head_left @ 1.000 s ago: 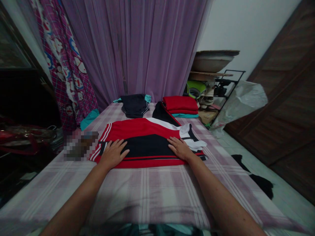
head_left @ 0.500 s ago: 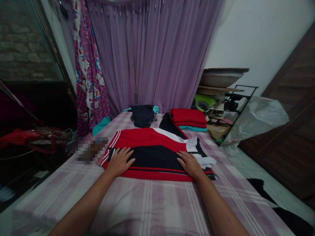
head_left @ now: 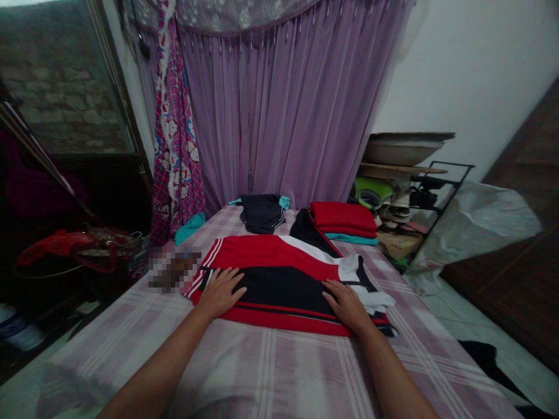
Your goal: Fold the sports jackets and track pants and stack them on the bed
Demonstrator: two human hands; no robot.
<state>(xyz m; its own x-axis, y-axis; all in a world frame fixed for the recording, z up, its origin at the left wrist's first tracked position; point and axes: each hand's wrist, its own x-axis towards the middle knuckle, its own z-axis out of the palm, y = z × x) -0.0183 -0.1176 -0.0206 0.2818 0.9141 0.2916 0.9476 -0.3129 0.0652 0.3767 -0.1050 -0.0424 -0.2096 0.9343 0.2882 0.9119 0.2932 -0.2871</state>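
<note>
Red, black and white fabric makes up the striped garment (head_left: 279, 285), which lies flat on the plaid cover (head_left: 283, 375) directly before the person. The left hand (head_left: 221, 291) rests palm down near the end with white bands; the right hand (head_left: 348, 304) rests likewise toward the white-panelled end. Both have fingers extended and grasp nothing, so their contact appears to press the layers level, and their wide spacing probably steadies both ends together. Farther back, the red folded stack (head_left: 343, 218) sits on turquoise cloth (head_left: 351, 239), beside black cloth (head_left: 308, 231) with red edging. Left of these lies the dark garment (head_left: 262, 213), presumably placed there to stay clear of the hands.
</note>
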